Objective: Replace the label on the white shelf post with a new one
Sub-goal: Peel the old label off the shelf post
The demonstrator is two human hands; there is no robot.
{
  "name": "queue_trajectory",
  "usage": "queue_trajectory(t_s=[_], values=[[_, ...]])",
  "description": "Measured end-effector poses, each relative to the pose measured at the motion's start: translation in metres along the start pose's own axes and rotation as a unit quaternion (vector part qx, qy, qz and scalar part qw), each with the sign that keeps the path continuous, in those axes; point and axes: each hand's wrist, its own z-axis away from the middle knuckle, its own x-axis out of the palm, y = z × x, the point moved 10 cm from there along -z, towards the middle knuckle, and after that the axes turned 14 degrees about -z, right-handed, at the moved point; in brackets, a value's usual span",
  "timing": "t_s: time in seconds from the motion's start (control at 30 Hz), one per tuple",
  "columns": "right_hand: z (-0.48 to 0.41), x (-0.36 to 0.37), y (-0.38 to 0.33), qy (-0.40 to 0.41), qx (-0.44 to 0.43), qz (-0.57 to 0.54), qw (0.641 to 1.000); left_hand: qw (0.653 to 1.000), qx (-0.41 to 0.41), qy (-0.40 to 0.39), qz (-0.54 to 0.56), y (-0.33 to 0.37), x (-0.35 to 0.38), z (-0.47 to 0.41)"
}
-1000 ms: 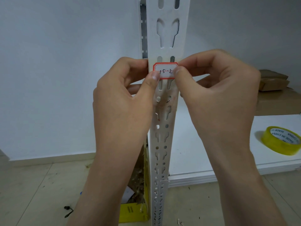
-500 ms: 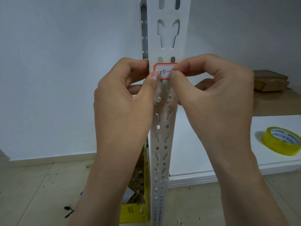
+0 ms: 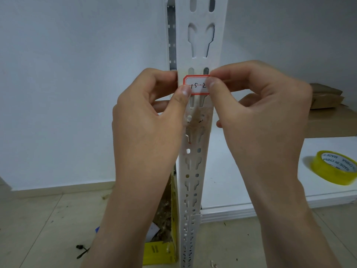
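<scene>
A white perforated shelf post (image 3: 200, 41) rises through the middle of the view. A small white label (image 3: 197, 85) with a red border and handwritten "15-2" lies flat against the post's face. My left hand (image 3: 150, 120) wraps the post's left edge, its thumb tip on the label's lower left corner. My right hand (image 3: 258, 113) pinches the label's right end between thumb and forefinger, hiding that edge. Below the label the post shows torn paper residue (image 3: 197, 120) with black and red marks.
A roll of yellow tape (image 3: 335, 167) lies on the white shelf board (image 3: 231, 180) at right. Brown cardboard boxes (image 3: 332, 117) sit further back on that shelf. A yellow box (image 3: 160, 252) with scraps stands on the tiled floor left of the post.
My right thumb slid left over the label half a second ago and has now shifted back to the right, uncovering the "2". My left hand barely moved.
</scene>
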Motion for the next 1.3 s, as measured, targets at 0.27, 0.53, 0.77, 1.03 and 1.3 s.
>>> queue_trajectory(t_s=[0.27,0.53,0.77,1.03,1.3], values=[[0.001,0.001,0.000,-0.002,-0.004,0.012,1.000,1.000,-0.002,-0.001,-0.002,-0.001,0.000,-0.001],[-0.001,0.006,0.004,-0.027,0.021,0.026,0.999,1.000,-0.002,0.001,0.001,-0.001,0.000,-0.001],[-0.001,0.000,0.002,-0.010,0.019,0.008,1.000,1.000,-0.007,0.000,0.004,-0.002,0.000,0.000],[-0.001,0.001,0.001,-0.010,0.023,0.022,0.999,1.000,-0.007,-0.002,0.006,-0.002,0.000,-0.001],[-0.004,0.008,0.006,-0.047,0.047,0.012,0.998,1.000,-0.003,-0.001,-0.004,0.000,0.001,0.000]])
